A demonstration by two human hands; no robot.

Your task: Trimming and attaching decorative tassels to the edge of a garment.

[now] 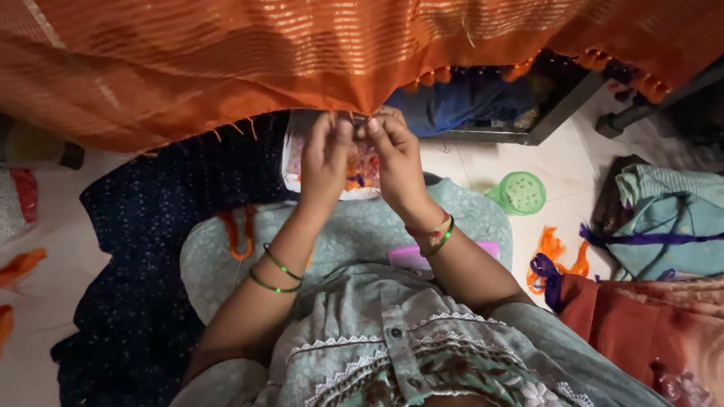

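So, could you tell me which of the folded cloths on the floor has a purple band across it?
The light teal cloth at the far right has it; the rust-red cloth below it is plain, with no band.

White rectangular packet (pixel 360 169) with pink-orange print, on lap behind hands; pink flat card (pixel 422 256) near wrist.

Orange gold-striped cloth (pixel 226 53), green bangles (pixel 275 275)

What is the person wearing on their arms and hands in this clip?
Both forearms are bare, with no sleeves or gloves. The left wrist carries two thin green bangles. The right wrist carries a green bangle beside a red and pale band. No rings are discernible.
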